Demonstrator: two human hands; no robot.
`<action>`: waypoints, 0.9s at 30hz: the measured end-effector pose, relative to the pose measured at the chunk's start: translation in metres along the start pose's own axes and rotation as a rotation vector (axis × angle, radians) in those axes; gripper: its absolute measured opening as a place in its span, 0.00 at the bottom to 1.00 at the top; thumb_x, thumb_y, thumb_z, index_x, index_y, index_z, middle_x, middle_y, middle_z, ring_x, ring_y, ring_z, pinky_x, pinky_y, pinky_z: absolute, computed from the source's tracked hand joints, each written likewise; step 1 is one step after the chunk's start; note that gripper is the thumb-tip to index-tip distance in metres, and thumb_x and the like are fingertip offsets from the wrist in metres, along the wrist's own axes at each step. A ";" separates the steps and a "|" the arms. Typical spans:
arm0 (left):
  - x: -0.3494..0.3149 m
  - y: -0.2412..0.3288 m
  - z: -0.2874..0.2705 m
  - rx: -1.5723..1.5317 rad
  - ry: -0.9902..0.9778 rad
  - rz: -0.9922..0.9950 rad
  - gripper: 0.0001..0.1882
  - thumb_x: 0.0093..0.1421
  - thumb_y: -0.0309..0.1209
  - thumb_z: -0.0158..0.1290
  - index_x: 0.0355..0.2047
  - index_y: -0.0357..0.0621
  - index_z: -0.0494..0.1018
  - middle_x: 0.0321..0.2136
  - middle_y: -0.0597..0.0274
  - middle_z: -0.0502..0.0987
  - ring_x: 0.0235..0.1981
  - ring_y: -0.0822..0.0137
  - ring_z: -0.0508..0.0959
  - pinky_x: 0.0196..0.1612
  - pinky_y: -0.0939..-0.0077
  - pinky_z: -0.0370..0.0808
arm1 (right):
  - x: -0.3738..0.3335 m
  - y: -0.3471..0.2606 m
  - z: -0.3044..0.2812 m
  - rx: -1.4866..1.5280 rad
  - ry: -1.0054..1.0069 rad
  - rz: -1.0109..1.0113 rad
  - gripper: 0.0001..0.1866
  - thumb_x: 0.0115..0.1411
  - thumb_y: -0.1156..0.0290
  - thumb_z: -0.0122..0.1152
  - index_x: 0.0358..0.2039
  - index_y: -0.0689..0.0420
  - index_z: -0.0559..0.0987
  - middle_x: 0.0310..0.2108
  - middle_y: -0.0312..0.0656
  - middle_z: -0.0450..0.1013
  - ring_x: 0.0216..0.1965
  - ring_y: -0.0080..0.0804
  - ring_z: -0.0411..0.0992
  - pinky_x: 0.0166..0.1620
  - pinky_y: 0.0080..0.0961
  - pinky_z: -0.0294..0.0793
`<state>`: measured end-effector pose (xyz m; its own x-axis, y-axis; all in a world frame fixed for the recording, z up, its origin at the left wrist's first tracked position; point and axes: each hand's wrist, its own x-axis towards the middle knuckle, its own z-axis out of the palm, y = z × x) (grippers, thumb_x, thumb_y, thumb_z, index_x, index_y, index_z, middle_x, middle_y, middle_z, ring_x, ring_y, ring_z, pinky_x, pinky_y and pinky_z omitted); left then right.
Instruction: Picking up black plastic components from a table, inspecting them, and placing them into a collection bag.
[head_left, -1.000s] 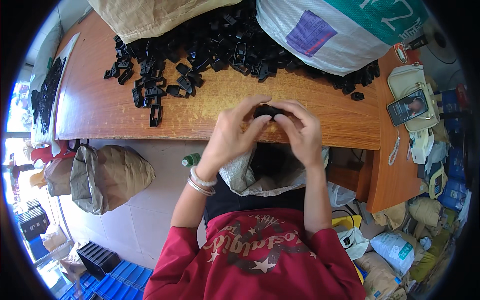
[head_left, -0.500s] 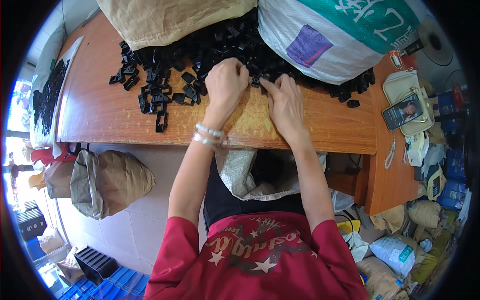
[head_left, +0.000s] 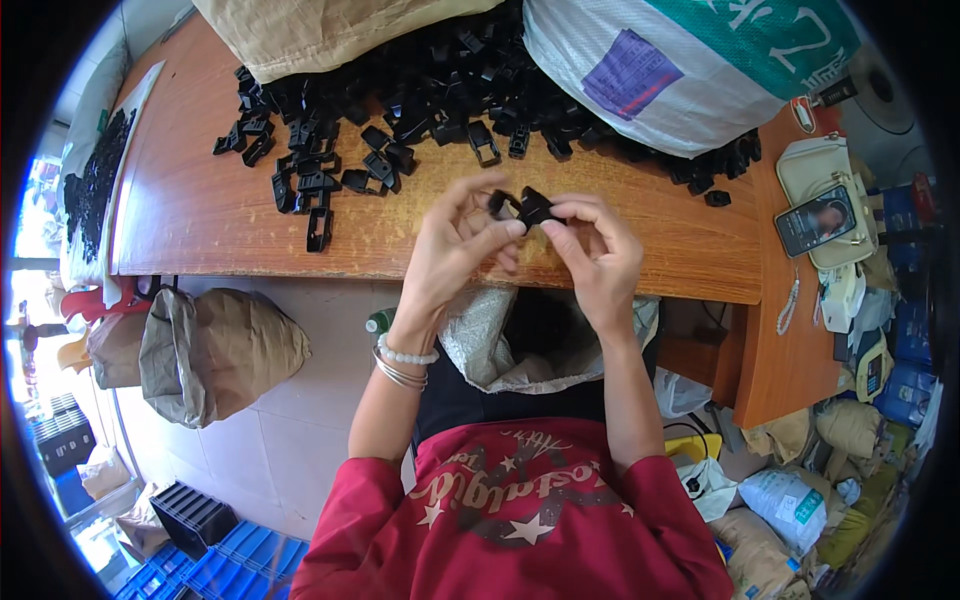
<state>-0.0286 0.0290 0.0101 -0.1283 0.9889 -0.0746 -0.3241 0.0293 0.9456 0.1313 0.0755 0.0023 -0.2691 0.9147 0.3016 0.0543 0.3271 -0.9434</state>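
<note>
My left hand (head_left: 460,240), with bracelets at the wrist, and my right hand (head_left: 605,250) are raised together over the table's front part. Thumb and fingers of the right hand pinch a small black plastic piece (head_left: 536,206). Against it, a second dark part (head_left: 502,204) shows at the left hand's fingertips; whether the two are joined I cannot tell. Beyond the hands lies a heap of black plastic pieces (head_left: 405,115), many shaped like small open rectangular frames. A few loose ones, such as a frame-shaped piece (head_left: 319,230), lie left of the hands.
A brown paper bag (head_left: 330,35) and a white-and-green woven sack (head_left: 640,75) rest on the heap on the wooden table (head_left: 200,215). Below the edge an open white sack (head_left: 475,345) stands at my lap. A phone (head_left: 815,222) leans on a cream bag (head_left: 812,165) at right.
Both hands have drawn back from the heap toward the table's front edge, lifting black plastic with them. The frame-shaped pieces they covered now show.
</note>
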 end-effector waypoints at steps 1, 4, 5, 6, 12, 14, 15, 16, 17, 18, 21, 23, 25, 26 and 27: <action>-0.002 0.002 0.005 -0.058 0.013 -0.029 0.21 0.59 0.18 0.54 0.52 0.28 0.62 0.29 0.54 0.76 0.25 0.69 0.79 0.29 0.78 0.80 | -0.001 -0.003 0.002 0.093 0.014 -0.064 0.08 0.51 0.82 0.65 0.32 0.63 0.78 0.34 0.40 0.76 0.35 0.27 0.73 0.37 0.22 0.71; -0.005 -0.003 0.003 -0.054 -0.035 -0.057 0.20 0.60 0.18 0.53 0.52 0.27 0.62 0.33 0.52 0.76 0.27 0.67 0.80 0.30 0.77 0.81 | 0.002 -0.004 0.000 -0.079 -0.015 -0.199 0.09 0.50 0.83 0.64 0.34 0.64 0.80 0.37 0.44 0.77 0.37 0.34 0.75 0.41 0.25 0.73; -0.005 -0.003 0.004 -0.053 -0.034 -0.057 0.20 0.60 0.18 0.53 0.52 0.27 0.62 0.33 0.52 0.76 0.27 0.67 0.80 0.30 0.77 0.81 | 0.002 -0.003 0.001 -0.107 0.004 -0.248 0.09 0.50 0.83 0.64 0.33 0.64 0.80 0.37 0.46 0.78 0.38 0.36 0.75 0.41 0.27 0.73; -0.006 -0.002 0.004 -0.074 -0.033 -0.056 0.20 0.61 0.18 0.52 0.52 0.27 0.62 0.33 0.52 0.76 0.28 0.67 0.80 0.30 0.77 0.81 | 0.002 -0.004 0.001 -0.105 0.004 -0.248 0.09 0.50 0.83 0.64 0.33 0.64 0.80 0.37 0.46 0.78 0.38 0.36 0.75 0.41 0.27 0.73; -0.012 0.007 0.013 0.067 -0.019 -0.016 0.15 0.63 0.20 0.50 0.49 0.28 0.65 0.29 0.55 0.78 0.27 0.69 0.81 0.30 0.79 0.80 | 0.000 -0.009 -0.005 -0.205 -0.069 -0.293 0.07 0.51 0.83 0.63 0.33 0.64 0.81 0.40 0.46 0.77 0.40 0.37 0.75 0.43 0.29 0.73; -0.014 0.007 0.018 0.164 0.015 -0.016 0.14 0.63 0.21 0.50 0.48 0.30 0.66 0.27 0.55 0.79 0.27 0.70 0.81 0.30 0.80 0.79 | -0.003 -0.008 -0.002 0.004 -0.067 -0.166 0.09 0.55 0.82 0.60 0.38 0.64 0.80 0.44 0.46 0.76 0.41 0.33 0.74 0.44 0.26 0.72; -0.015 0.005 0.021 0.257 0.039 0.090 0.13 0.63 0.20 0.50 0.47 0.32 0.67 0.27 0.55 0.79 0.27 0.70 0.81 0.30 0.80 0.79 | -0.005 -0.005 0.001 0.100 -0.052 -0.034 0.11 0.58 0.81 0.57 0.43 0.64 0.78 0.47 0.45 0.74 0.42 0.30 0.73 0.46 0.23 0.72; -0.016 0.004 0.024 0.349 0.063 0.197 0.12 0.62 0.20 0.51 0.47 0.33 0.68 0.27 0.54 0.79 0.27 0.71 0.81 0.30 0.80 0.78 | -0.006 -0.008 0.004 0.101 -0.054 -0.034 0.11 0.58 0.81 0.57 0.43 0.64 0.78 0.47 0.45 0.74 0.42 0.30 0.73 0.46 0.23 0.72; -0.017 0.002 0.026 0.426 0.087 0.270 0.13 0.61 0.20 0.52 0.47 0.35 0.69 0.28 0.53 0.79 0.28 0.70 0.82 0.30 0.78 0.78 | -0.008 -0.012 0.006 0.205 -0.032 0.066 0.13 0.58 0.81 0.57 0.45 0.64 0.77 0.45 0.44 0.74 0.42 0.29 0.73 0.46 0.22 0.71; -0.018 0.000 0.029 0.426 0.088 0.270 0.13 0.61 0.20 0.52 0.47 0.35 0.69 0.28 0.53 0.79 0.28 0.70 0.82 0.30 0.78 0.78 | -0.008 -0.014 0.007 0.308 -0.010 0.167 0.14 0.58 0.81 0.56 0.46 0.64 0.76 0.44 0.44 0.74 0.42 0.28 0.73 0.47 0.22 0.71; -0.017 -0.007 0.033 0.461 0.138 0.385 0.13 0.60 0.22 0.54 0.46 0.35 0.69 0.29 0.54 0.79 0.28 0.69 0.82 0.29 0.77 0.77 | -0.009 -0.010 0.000 0.178 -0.010 0.069 0.12 0.58 0.81 0.56 0.44 0.65 0.78 0.43 0.43 0.74 0.42 0.27 0.72 0.46 0.21 0.71; -0.012 -0.010 0.023 0.616 0.135 0.516 0.11 0.61 0.25 0.54 0.44 0.36 0.71 0.30 0.55 0.79 0.29 0.68 0.82 0.28 0.77 0.76 | -0.002 -0.013 -0.019 0.079 -0.193 0.027 0.09 0.58 0.81 0.57 0.40 0.65 0.80 0.40 0.43 0.75 0.41 0.28 0.73 0.45 0.21 0.72; 0.002 -0.007 0.008 0.522 0.108 0.310 0.09 0.62 0.26 0.53 0.41 0.35 0.73 0.30 0.54 0.78 0.29 0.66 0.81 0.29 0.77 0.76 | 0.008 -0.013 -0.050 -0.002 -0.560 0.054 0.07 0.57 0.78 0.61 0.36 0.63 0.82 0.35 0.42 0.76 0.40 0.30 0.74 0.44 0.22 0.72; 0.013 -0.005 0.004 0.573 0.179 0.316 0.08 0.63 0.26 0.51 0.39 0.35 0.74 0.30 0.52 0.77 0.29 0.64 0.80 0.31 0.75 0.75 | 0.011 -0.012 -0.058 -0.029 -0.724 0.063 0.08 0.56 0.76 0.62 0.36 0.63 0.82 0.33 0.42 0.77 0.39 0.31 0.75 0.43 0.23 0.72; 0.025 -0.005 -0.002 0.701 0.214 0.360 0.08 0.63 0.27 0.51 0.40 0.36 0.74 0.29 0.51 0.77 0.28 0.61 0.79 0.31 0.73 0.74 | 0.011 -0.008 -0.057 -0.090 -0.693 -0.005 0.08 0.56 0.75 0.63 0.37 0.62 0.82 0.32 0.42 0.77 0.36 0.32 0.75 0.41 0.25 0.73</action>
<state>-0.0322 0.0533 0.0025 -0.3119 0.9081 0.2796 0.4238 -0.1304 0.8963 0.1829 0.0966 0.0209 -0.8193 0.5606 0.1205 0.1228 0.3767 -0.9182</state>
